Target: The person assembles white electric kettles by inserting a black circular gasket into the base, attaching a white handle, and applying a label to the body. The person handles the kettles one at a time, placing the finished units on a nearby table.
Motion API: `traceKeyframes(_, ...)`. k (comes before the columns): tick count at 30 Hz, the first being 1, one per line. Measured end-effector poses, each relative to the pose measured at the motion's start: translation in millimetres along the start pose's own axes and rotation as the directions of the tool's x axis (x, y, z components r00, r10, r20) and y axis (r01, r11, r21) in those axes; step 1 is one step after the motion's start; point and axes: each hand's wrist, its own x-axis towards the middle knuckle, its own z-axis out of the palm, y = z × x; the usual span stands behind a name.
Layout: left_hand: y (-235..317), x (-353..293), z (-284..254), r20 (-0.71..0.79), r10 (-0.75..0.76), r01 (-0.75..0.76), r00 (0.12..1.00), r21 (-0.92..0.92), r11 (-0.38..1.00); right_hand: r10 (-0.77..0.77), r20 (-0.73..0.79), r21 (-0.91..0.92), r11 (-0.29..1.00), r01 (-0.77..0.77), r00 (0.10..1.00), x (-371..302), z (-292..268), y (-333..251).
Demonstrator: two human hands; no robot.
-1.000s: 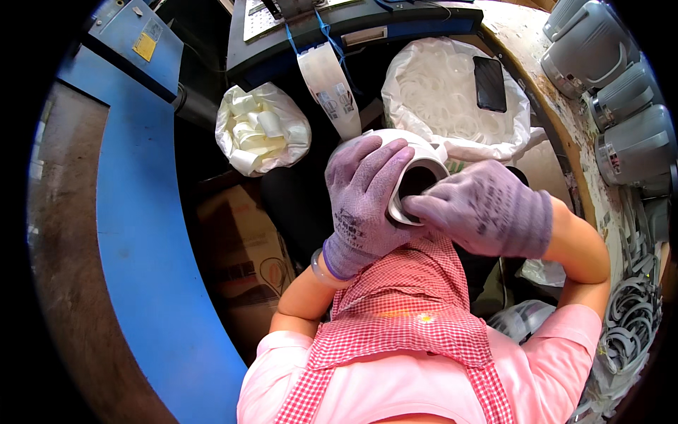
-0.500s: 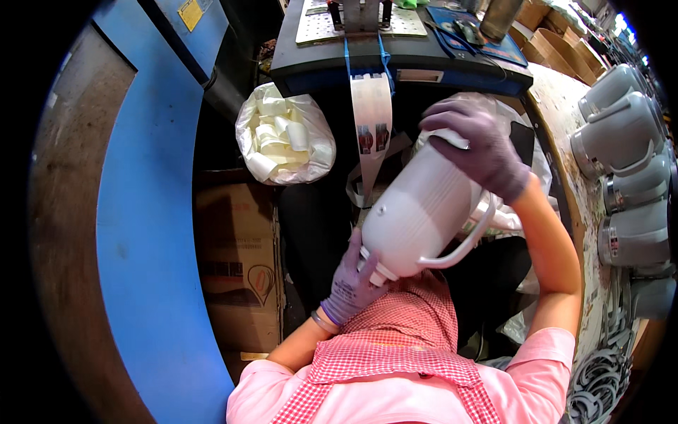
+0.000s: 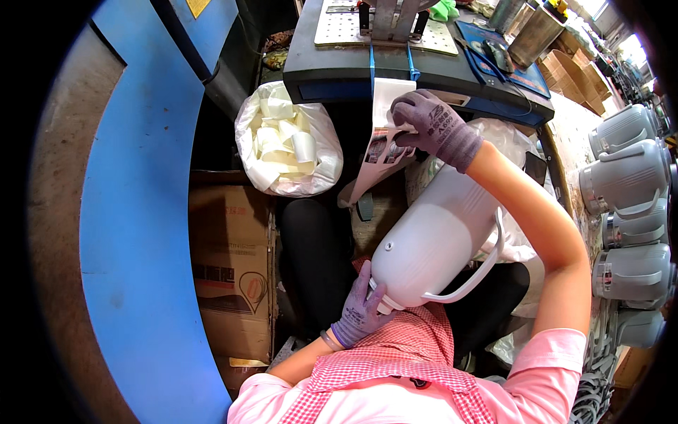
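Observation:
A light grey thermos jug [image 3: 438,233] lies tilted across my lap, its looped handle on the right side. My left hand [image 3: 360,314] grips the jug's near end, thumb and fingers around the white spout part. Gloved in purple like the left, my right hand [image 3: 438,127] reaches over the jug's far end. Its fingers are curled and pinched at the edge of a hanging strip of labels [image 3: 378,152], which bears small dark pictures. The fingertips partly cover the strip.
A black and blue bench [image 3: 339,74] with a perforated plate stands ahead. Left of the strip, a white bag [image 3: 328,169] holds curled paper pieces. Several grey jugs [image 3: 628,177] line the worktop at right. A cardboard box [image 3: 236,283] and blue panel [image 3: 141,233] are at left.
My right hand has left the jug's far end and moved left onto the label strip. My left hand still holds the jug, which sits slightly lower in view.

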Motion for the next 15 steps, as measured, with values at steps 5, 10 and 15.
traceKeyframes(5, -0.4, 0.6, -2.3, 0.014, -0.019, 0.020, 1.000, -0.016, 1.000, -0.027, -0.088, -0.086, 0.996, 0.019, 0.996, 0.7, 6.3, -10.9)
traceKeyframes(10, 0.2, -3.1, -1.7, 0.016, -0.034, 0.033, 0.999, 0.025, 0.999, -0.081, 0.102, -0.028, 0.996, 0.085, 0.991, -33.4, -57.3, -81.4)
traceKeyframes(15, -0.3, -4.7, 3.6, -0.017, -0.006, 0.007, 1.000, 0.048, 0.999, 0.327, -0.328, 0.550, 0.829, -0.102, 0.886, -158.3, -148.6, -141.5)
